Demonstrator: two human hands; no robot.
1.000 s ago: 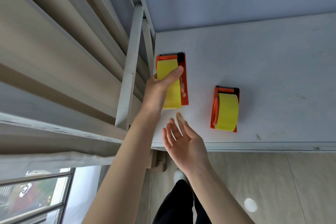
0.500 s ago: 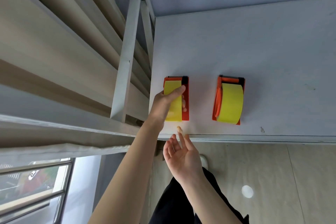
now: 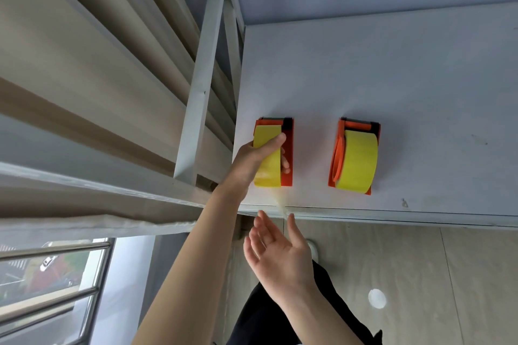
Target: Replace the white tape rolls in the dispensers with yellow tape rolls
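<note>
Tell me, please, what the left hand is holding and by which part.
The left hand grips the yellow tape roll in its orange dispenser across the width, thumb over the curved outer face.

Soft daylight from the window, wide-angle bending, slight softness.

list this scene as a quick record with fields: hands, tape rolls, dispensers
surface: white table
left dispenser: orange, near the table's left edge, carries left yellow roll
left hand: grip on the left yellow roll, thumb across it
tape strip: thin, pale, runs from that roll to the table's near edge
right hand: open, palm toward the camera, fingertips at the strip's end; contact unclear
right dispenser: orange, untouched, holds right yellow roll
white rolls: none in view
</note>
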